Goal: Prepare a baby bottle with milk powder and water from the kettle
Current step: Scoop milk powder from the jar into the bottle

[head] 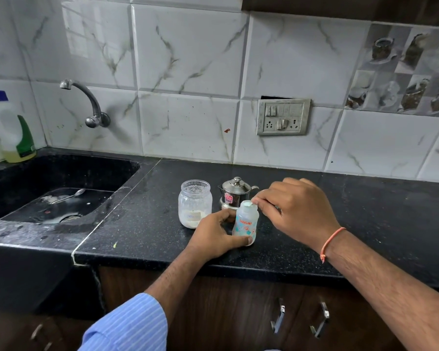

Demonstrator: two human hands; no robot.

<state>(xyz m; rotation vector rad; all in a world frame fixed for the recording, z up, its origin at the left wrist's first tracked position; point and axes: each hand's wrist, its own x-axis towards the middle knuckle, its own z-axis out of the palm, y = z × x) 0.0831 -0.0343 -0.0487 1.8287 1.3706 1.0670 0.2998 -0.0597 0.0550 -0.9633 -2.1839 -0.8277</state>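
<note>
A small clear baby bottle (246, 221) with red and blue print stands open on the black counter (365, 224). My left hand (214, 235) grips its lower part. My right hand (295, 209) pinches a small scoop (251, 203) right over the bottle's mouth; only its pale tip shows. An open clear jar (194, 203) with white milk powder at its bottom stands just left of the bottle. A small steel kettle (235, 191) with a lid and a red sticker stands behind the bottle.
A black sink (56, 196) with a spoon (69, 196) in it lies to the left, under a wall tap (86, 102). A detergent bottle (13, 133) stands in the far left corner. A switch and socket plate (283, 117) is on the tiled wall. Cabinet handles (299, 320) sit below the counter edge.
</note>
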